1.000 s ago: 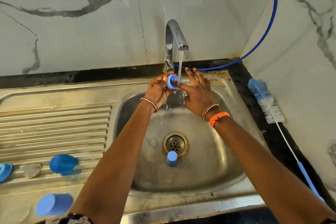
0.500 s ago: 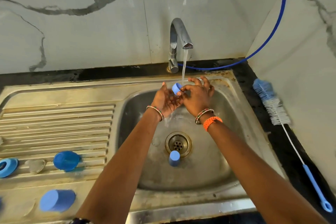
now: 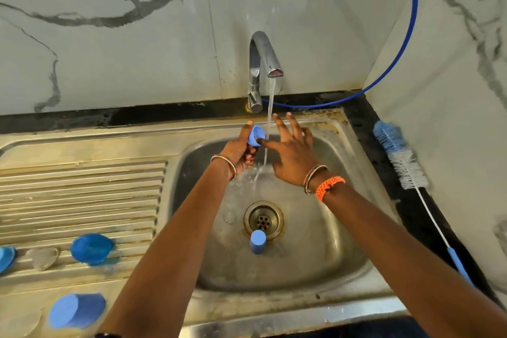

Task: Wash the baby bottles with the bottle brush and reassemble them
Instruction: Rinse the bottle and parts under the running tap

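**Rinsing a small blue cap under the tap**

Left hand (image 3: pixel 241 149) has its fingers curled round a small blue cap (image 3: pixel 256 135), open side facing the water stream (image 3: pixel 270 118), which falls just right of the cap's rim. Right hand (image 3: pixel 292 156) is spread wide, holding nothing, with its thumb tip touching the cap's lower edge and the other fingers fanned out past the stream toward the basin's back wall.

Below both sets of fingers there's open basin down to the drain (image 3: pixel 263 219), where another blue cap (image 3: pixel 258 241) stands right at the drain's near edge. Well right of the right fingers, the bottle brush (image 3: pixel 397 156) lies along the dark counter strip beside the sink (image 3: pixel 356 269) rim. Far left of the left fingers, on the ridged drainboard (image 3: pixel 82 192), sit a blue dome lid (image 3: pixel 92 248), a clear teat (image 3: pixel 42 256) and a blue bottle part (image 3: pixel 76 310).
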Demonstrator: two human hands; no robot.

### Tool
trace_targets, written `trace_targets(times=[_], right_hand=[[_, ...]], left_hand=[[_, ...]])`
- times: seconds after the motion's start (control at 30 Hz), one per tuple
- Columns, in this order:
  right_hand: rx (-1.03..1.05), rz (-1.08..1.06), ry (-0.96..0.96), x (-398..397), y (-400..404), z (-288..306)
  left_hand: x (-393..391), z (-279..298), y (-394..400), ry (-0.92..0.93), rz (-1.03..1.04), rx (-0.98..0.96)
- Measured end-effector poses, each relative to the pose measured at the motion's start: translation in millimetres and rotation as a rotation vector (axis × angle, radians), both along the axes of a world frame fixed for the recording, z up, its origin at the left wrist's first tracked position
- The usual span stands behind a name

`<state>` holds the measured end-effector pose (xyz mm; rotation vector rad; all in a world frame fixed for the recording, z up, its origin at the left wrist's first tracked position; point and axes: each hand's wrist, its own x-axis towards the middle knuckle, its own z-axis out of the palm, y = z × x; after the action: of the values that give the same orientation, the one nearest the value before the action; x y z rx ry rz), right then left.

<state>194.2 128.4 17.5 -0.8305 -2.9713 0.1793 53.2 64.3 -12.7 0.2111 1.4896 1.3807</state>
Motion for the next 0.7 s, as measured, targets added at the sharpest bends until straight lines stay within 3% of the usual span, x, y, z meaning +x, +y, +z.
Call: trace_targets(times=[0.13,0.2,0.3,0.4,0.47,0.53,0.6,0.7], right_hand=[[-0.257,-0.022,0.187,5,9,-12],[-0.234,-0.049,0.194,11,17,-17],[-0.118,0.047,0.175,10,16,-21],[-0.505,-0.022,0.486,-1,1,-22],[-0.648,-0.177,0.557,-7,-1,-22],[-0.651,-0.238,0.556,-12,2,-28],[-0.798,-0.313,0.608,-17,2,-31],[-1.467,-0.523,0.864,-27,-1,-23]], left_hand=[[3,-3,-5,0.141,-0.129,-0.137],[6,-1,-6,0.165,-0.181,-0.212],[7,1,-2,0.013,-0.155,-0.175],[13,-5,3,-0.130,-0.095,-0.066],[22,-9,5,-0.159,-0.075,-0.028],[28,-15,6,-0.055,-0.044,-0.064],[26,-22,6,0.171,0.016,-0.150],[16,-36,6,0.296,0.168,-0.098]])
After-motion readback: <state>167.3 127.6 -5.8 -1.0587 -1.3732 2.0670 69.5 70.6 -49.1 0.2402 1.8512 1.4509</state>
